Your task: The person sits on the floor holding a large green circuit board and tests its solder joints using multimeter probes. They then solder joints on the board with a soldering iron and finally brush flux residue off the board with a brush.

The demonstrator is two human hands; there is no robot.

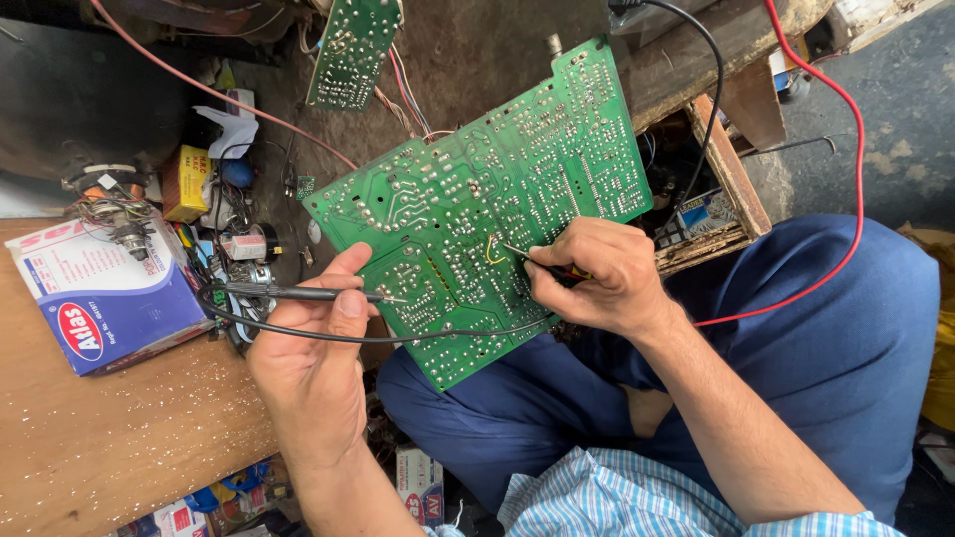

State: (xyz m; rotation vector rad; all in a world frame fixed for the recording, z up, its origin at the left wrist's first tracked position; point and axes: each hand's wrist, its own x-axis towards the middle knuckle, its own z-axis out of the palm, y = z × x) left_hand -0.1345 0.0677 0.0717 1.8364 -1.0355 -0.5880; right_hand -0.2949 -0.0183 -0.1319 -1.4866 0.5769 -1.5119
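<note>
Surface: wooden bench [109,428] lying left; dirt floor beyond.
Board: green circuit board [487,199] resting tilted over your lap, centre.
Grip: your left hand [313,348] is pinching a black probe [298,292]; your right hand [597,273] is clenching a red probe [557,268], both tips touching the board.
Clutter: blue box [99,293] sitting left; red wire [846,199] trailing right.

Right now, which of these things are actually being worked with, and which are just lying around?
In use:
- large green circuit board
- black probe with black lead, in the left hand
- red probe with red lead, in the right hand

Lying about:
- blue and white box on the wooden bench
- smaller green board
- yellow box
- wooden crate
</note>
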